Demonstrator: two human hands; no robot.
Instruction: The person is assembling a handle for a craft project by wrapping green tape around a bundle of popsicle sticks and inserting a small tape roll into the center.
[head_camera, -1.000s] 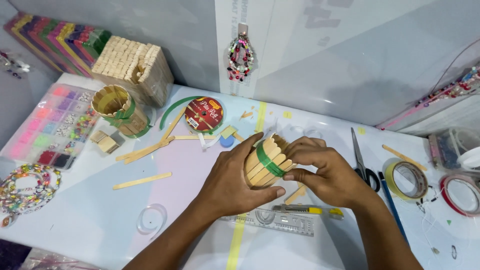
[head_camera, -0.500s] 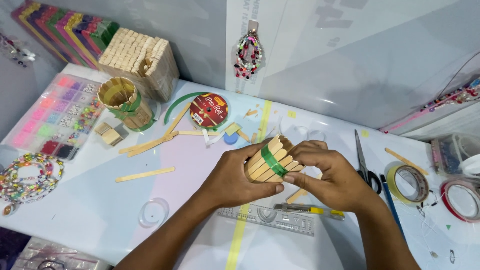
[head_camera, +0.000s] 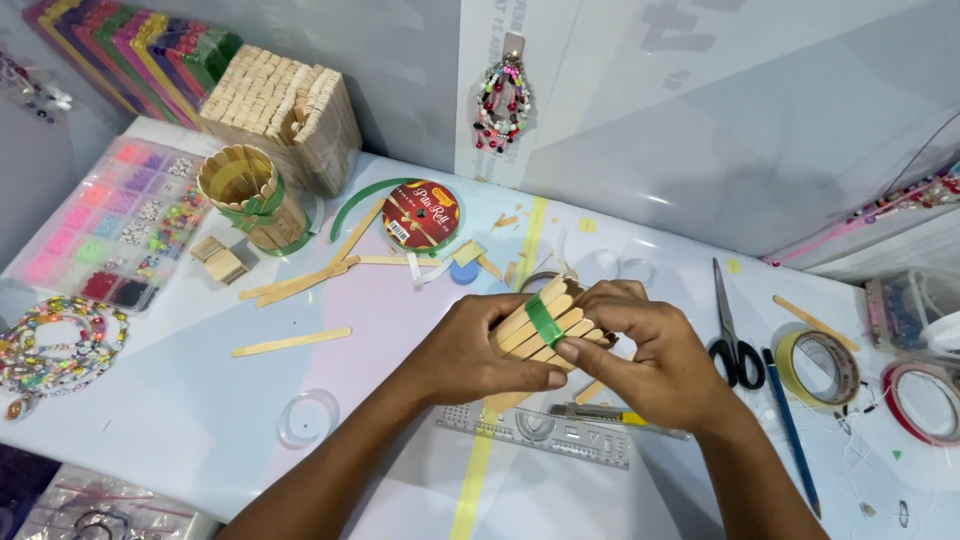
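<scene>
I see my left hand (head_camera: 470, 350) and right hand (head_camera: 650, 355) clamped on the stick bundle (head_camera: 545, 322); a slack squeeze could let its green band (head_camera: 545, 320) slip and sticks fan out.

Matt wooden stick bundle (head_camera: 545, 325) bound with glossy green tape (head_camera: 545, 320)

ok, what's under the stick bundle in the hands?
Below the stick bundle, held by the left hand and right hand, lie a clear ruler and a yellow-tipped cutter on the table. The hands cover whatever lies directly beneath.
</scene>
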